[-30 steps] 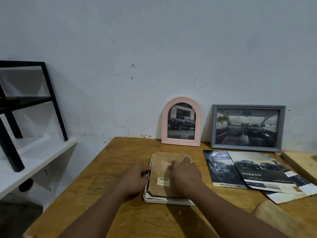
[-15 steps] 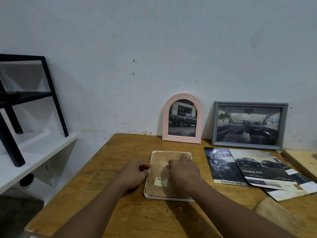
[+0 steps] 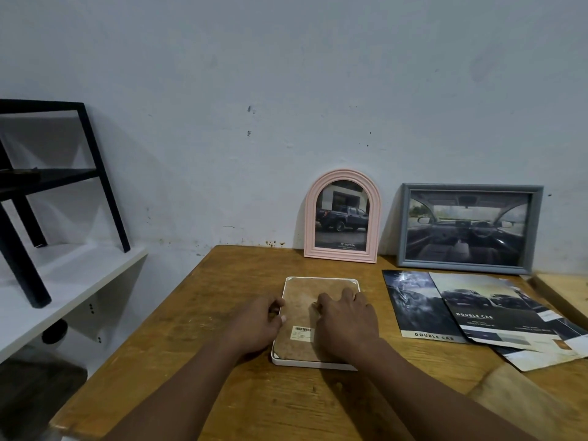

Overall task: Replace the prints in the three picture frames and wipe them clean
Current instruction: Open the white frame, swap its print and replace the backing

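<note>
Lying face down mid-worktop (image 3: 222, 313): white frame (image 3: 313, 364), brown backing (image 3: 302, 300) seated inside its rim, barcode label (image 3: 302, 333) up. Left hand (image 3: 254, 326) curled round the frame's left rim, thumb at the edge. Right hand (image 3: 348, 323) on the backing, fingers together and bent, tips pressing down. Pink frame (image 3: 310, 218) and grey frame (image 3: 471, 187) lean on the wall behind. Loose prints (image 3: 477, 307) overlap, right of the white frame.

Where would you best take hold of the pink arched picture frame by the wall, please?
By its two straight side mouldings, low down, coming from the front. The pink arched picture frame stands upright on the wooden table with its back against the wall, so the rear is closed off, and the curved top would likely slip in a pinch.
</note>
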A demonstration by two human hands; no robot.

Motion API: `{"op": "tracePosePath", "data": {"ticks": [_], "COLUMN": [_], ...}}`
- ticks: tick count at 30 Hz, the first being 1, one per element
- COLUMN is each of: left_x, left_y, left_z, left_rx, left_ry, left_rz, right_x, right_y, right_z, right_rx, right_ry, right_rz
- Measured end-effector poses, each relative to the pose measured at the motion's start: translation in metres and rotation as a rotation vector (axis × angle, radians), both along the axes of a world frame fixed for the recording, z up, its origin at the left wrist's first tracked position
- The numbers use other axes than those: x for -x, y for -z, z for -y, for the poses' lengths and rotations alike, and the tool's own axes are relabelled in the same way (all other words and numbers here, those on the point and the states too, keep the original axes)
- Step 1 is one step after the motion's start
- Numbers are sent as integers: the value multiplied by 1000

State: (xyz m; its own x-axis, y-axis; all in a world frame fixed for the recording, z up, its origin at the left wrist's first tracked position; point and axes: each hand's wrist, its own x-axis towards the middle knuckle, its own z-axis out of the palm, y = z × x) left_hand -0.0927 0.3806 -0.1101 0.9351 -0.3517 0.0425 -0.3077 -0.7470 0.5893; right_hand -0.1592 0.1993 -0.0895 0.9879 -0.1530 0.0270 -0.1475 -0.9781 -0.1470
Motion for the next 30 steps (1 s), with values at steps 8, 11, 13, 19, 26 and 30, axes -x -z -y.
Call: {"op": "tracePosePath", "data": {"ticks": [8, 11, 13, 19, 26, 30], "left_x": [2, -3, -6, -15, -13, -16], "left_y": [-10, 0, 7, 9, 4, 2], "left_z": [10, 22, 30, 35, 40, 42], "left_rx": [-224, -247, -248, -464, -538, -477], "left_ry": [62, 47, 81, 185, 192, 175], "left_rz": [178, 257, 182, 123, 133, 96], "right_x": [-17, -18, -19, -27, -25, -24], "right_y": [15, 29, 32, 35, 39, 38], "right_z": [20, 22, 22, 24, 21, 24], "right_rx": [-127, -144, -134, -110, -75, -99], "right_ry": [-38, -44, -49, -49, -57, -58], "right_rz": [12, 47, 50, 2, 69, 91]}}
